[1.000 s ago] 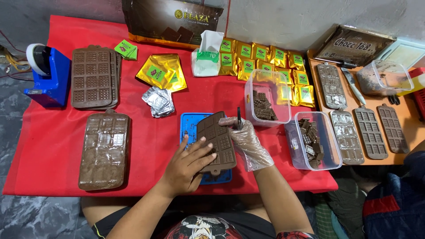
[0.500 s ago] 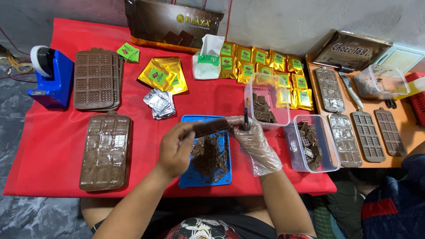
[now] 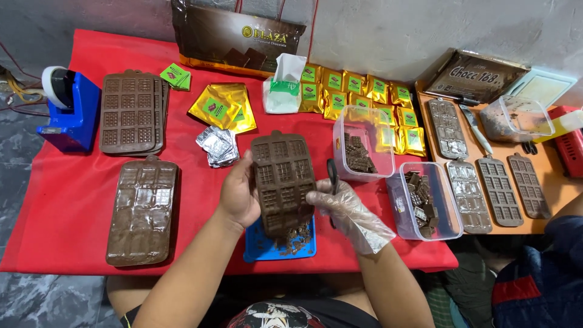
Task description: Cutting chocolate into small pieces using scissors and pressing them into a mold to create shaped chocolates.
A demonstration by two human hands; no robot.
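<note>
Your left hand (image 3: 240,197) grips the left long edge of the brown chocolate mould (image 3: 283,181), thumb on its face; your gloved right hand (image 3: 347,211) pinches the right edge with a dark thin tool (image 3: 332,176) held alongside, kind unclear. The mould is held tilted above the blue tray (image 3: 267,249) at 6 o'clock of the red tabletop (image 3: 73,206), with chocolate crumbs (image 3: 296,238) lying on the tray beneath. Judging by look, the mould is light, soft silicone that will flex and twist, so hold it by both long edges, not the cells; any bars in it would snap easily and smear from warm fingers. At 9 o'clock, one filled mould (image 3: 143,209) lies flat. At 10 o'clock is a stack of empty moulds (image 3: 130,112), at least two, exact count unclear, beside a blue tape dispenser (image 3: 70,112). At 11 o'clock lie silver foil wraps (image 3: 218,146), gold pouches (image 3: 223,108) and green labels (image 3: 176,76). At 12 o'clock is a large brown chocolate bag (image 3: 237,39) with a white pouch (image 3: 280,85) before it. At 1 o'clock are rows of small gold packets (image 3: 358,91), too overlapped to count. At 3 o'clock stand two clear tubs (image 3: 364,146) of chocolate pieces, then four moulds (image 3: 498,191) on the orange board (image 3: 549,176), plus a third clear tub (image 3: 516,118) and a second chocolate bag (image 3: 480,76).
</note>
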